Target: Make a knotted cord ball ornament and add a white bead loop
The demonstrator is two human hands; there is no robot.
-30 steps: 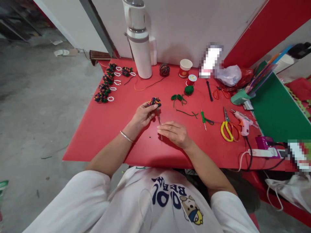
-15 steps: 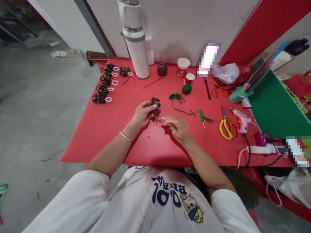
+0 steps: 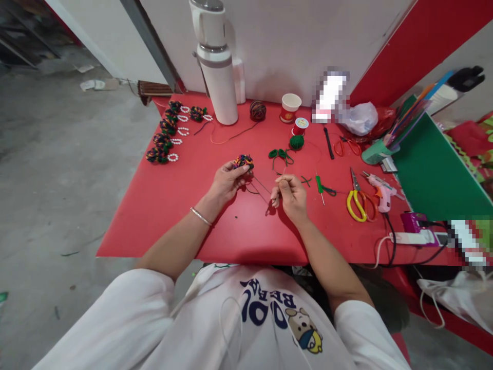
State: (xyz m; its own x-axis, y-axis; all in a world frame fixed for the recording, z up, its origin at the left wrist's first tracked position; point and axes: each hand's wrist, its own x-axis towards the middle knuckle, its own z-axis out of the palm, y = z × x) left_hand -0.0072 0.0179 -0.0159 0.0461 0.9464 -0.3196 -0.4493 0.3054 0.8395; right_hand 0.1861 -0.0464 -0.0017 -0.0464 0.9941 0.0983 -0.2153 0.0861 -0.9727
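Left hand (image 3: 228,181) clamped on multicoloured yarn piece (image 3: 242,161), mid-frame; right hand (image 3: 293,196), just right of centre, fingers closed on dark yarn strands (image 3: 262,185). Worth holding piece firm near strand base, keeping tension even.

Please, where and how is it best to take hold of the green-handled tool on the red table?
Probably by its green handle, pinched from above and from the person's left: the tool lies flat, the handle is its thickest part, the thin metal shaft points toward the person, and dark green yarn lies close on the right.
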